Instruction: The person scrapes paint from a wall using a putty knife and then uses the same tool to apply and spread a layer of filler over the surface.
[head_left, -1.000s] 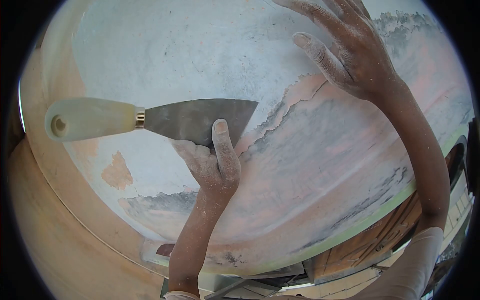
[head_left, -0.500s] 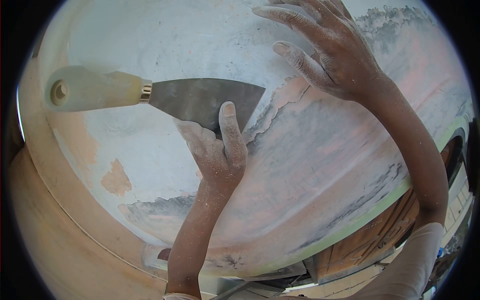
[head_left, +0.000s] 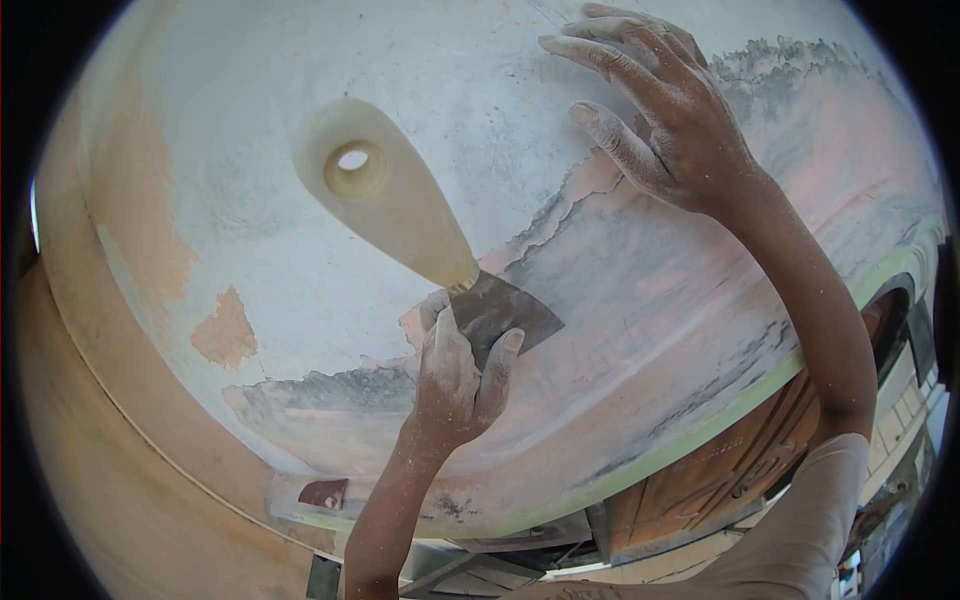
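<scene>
My left hand [head_left: 455, 385], coated in pale dust, grips a putty knife [head_left: 395, 200] by its metal blade, thumb on one face and fingers at the other edge. The pale handle, with a hole through its end, points up and to the left, towards the camera. Higher up on the right, my right hand [head_left: 670, 110] is open and dusty, with its fingers apart and slightly bent over the curved panel [head_left: 240, 180]. Whether its fingertips touch the panel cannot be told. A ragged edge of peeling paint [head_left: 560, 205] runs between the two hands.
Pink and grey stripped surface [head_left: 640, 300] lies below the peeling edge. A tan patch [head_left: 225, 330] shows in the white coat at left. Along the lower right stands a carved brown wooden piece [head_left: 690, 470]. A tan curved body panel [head_left: 110, 460] borders the left.
The putty knife has swung from lying sideways to slanting, its handle now nearer the camera. My left hand has moved down and slightly right with it; my right hand has shifted slightly.
</scene>
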